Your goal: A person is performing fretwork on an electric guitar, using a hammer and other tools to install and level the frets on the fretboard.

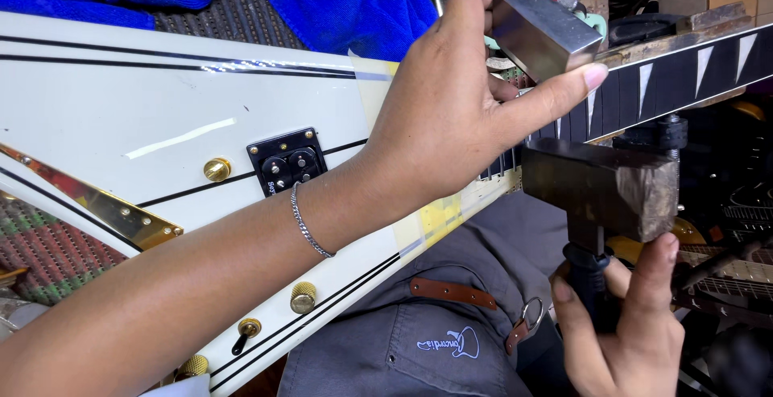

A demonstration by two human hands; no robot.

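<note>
A white V-shaped electric guitar body point(145, 115) with black pinstripes lies across the bench. Its dark neck point(684, 75) with white triangular inlays runs up to the right. My left hand point(451, 115) reaches over the body and grips a shiny steel block point(539, 31) held on top of the neck where it meets the body. My right hand point(620, 324) holds the black handle of a clamp point(592, 276) from below. The clamp's dark wooden jaw block point(604, 184) sits just under the neck.
A black pickup point(287, 163), gold knobs point(217, 169) and a gold-edged plate point(105, 204) are on the body. Blue cloths point(354, 10) lie behind. A grey apron with leather straps point(419, 324) is below. Another guitar's strings point(733, 276) show at the right.
</note>
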